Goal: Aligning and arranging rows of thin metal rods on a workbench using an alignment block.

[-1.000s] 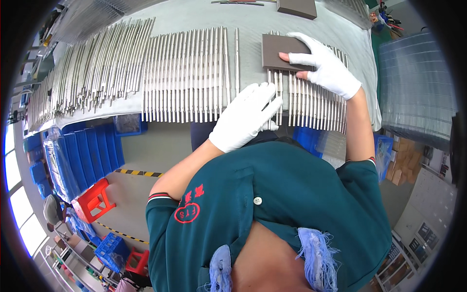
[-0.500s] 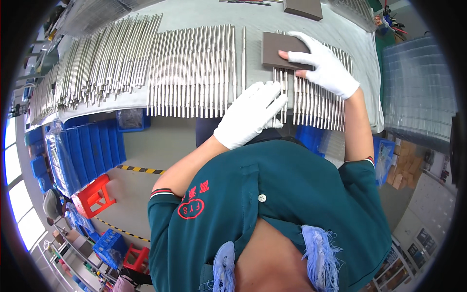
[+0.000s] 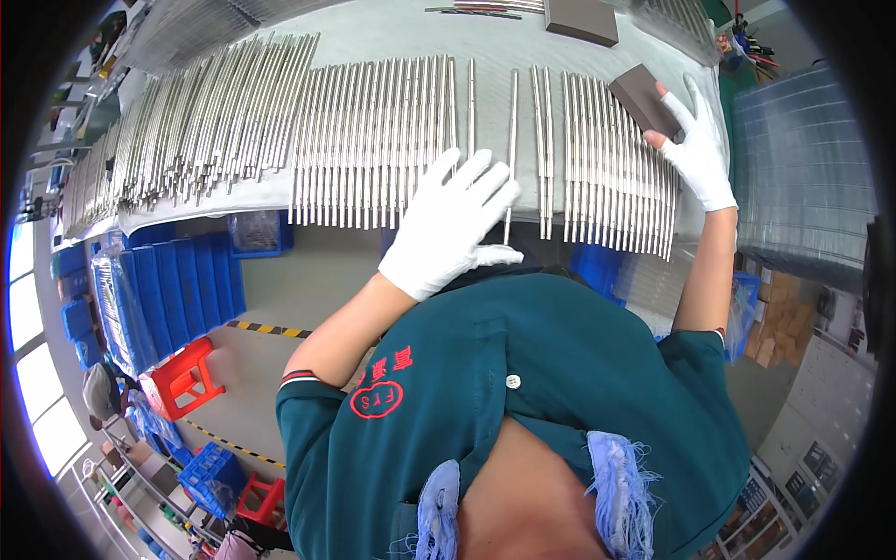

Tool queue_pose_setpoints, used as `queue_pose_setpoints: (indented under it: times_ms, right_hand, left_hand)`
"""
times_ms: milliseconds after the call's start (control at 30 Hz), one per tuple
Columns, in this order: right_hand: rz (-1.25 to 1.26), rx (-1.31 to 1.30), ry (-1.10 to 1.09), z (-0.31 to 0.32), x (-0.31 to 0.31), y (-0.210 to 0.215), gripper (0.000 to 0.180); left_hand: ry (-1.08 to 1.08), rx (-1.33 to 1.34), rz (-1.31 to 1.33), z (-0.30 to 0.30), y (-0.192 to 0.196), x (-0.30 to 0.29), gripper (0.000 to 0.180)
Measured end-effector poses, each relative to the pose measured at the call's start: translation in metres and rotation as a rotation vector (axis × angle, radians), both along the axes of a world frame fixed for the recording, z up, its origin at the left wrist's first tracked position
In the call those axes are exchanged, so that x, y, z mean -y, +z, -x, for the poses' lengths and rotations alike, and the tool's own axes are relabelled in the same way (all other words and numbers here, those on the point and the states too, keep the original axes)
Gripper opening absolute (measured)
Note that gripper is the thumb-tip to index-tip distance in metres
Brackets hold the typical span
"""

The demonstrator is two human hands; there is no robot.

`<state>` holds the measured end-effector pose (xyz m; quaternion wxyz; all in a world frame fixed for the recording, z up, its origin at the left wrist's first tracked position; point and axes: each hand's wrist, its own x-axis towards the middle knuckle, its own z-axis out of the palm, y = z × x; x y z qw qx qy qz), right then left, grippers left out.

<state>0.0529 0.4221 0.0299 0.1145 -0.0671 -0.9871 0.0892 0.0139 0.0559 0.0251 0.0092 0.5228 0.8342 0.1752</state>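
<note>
Rods (image 3: 392,140) everywhere, thin shiny metal ones laid side by side across a pale grey-covered table (image 3: 373,28), pretty much edge to edge. Left hand (image 3: 453,224), white glove, is spread flat with the fingers fanned out, resting on the near ends of a few rods about mid-table, and one single rod (image 3: 510,154) sits just beside its fingertips with a bit of gap on either side. Right hand (image 3: 695,145), also gloved, is further out toward the right end and is gripping a dark brown block (image 3: 642,96), thumb on one side and fingers over the other, holding it tipped up on the rods there.

How far along? Hard to call, honestly. My guess is the block gets passed over the rods bunch by bunch, and the right group (image 3: 611,159) is the one being worked. The long neat row in the middle and the messier heap (image 3: 187,131) at the far left look the same shine to me, so I can't tell which are finished.

Second dark block (image 3: 581,19) lies at the far edge of the table. Under the table there are blue bins (image 3: 168,289), and a red stool (image 3: 191,373) on the floor by the yellow-black tape line.
</note>
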Motion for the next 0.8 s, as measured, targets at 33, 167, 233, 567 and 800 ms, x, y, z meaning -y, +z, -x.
queue_pose_setpoints:
  times_ms: [33, 167, 233, 567, 800]
  right_hand:
    - [0.14, -0.04, 0.088, 0.001, 0.003, 0.01, 0.064]
    - [0.93, -0.015, 0.449, 0.002, 0.069, 0.064, 0.043]
    - [1.206, 0.025, 0.949, 0.008, 0.111, 0.086, 0.043]
    - [1.908, -0.746, 1.219, -0.013, 0.276, 0.108, 0.023]
    - [1.858, -0.639, 1.242, -0.014, 0.28, 0.105, 0.022]
  left_hand:
    - [0.032, -0.017, -0.003, 0.002, 0.003, 0.009, 0.07]
    - [0.143, -0.077, -0.007, 0.004, 0.01, 0.033, 0.068]
    - [0.131, -0.11, -0.021, 0.003, 0.015, 0.038, 0.066]
    - [0.261, -0.209, -0.051, 0.012, 0.001, 0.072, 0.067]
    - [0.34, -0.145, -0.017, 0.009, 0.008, 0.074, 0.067]
